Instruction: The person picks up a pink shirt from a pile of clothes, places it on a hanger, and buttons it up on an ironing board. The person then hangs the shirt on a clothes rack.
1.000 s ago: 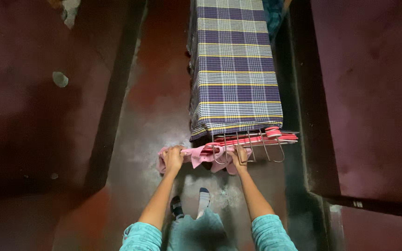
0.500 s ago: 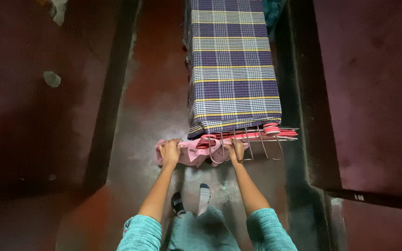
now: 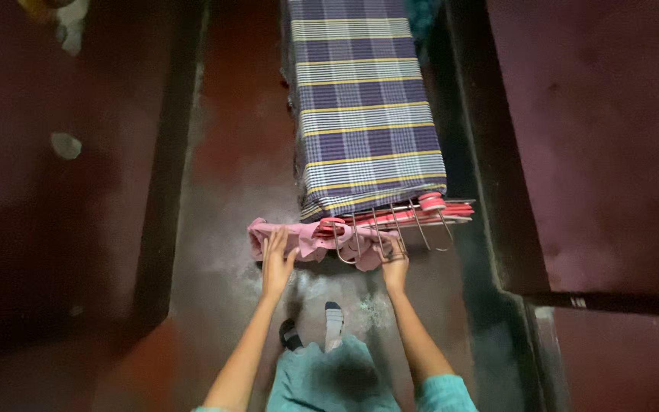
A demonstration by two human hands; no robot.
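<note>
Pink cloth (image 3: 299,238) draped over near edge of drying rack (image 3: 421,221), bunched, not spread. Left hand (image 3: 275,263) open, fingers splayed on cloth; right hand (image 3: 395,265) gripping cloth at rail. Plaid cloth (image 3: 364,114) already hung flat.

- A pink cloth (image 3: 306,238) lay draped over the near end of a drying rack (image 3: 398,221), bunched and wrinkled, one end hanging off to the left past the wire
- The rack was of thin metal wire with red bars, its looped wire ends jutting toward the person; the cloth covered its left part and left the right loops bare
</note>
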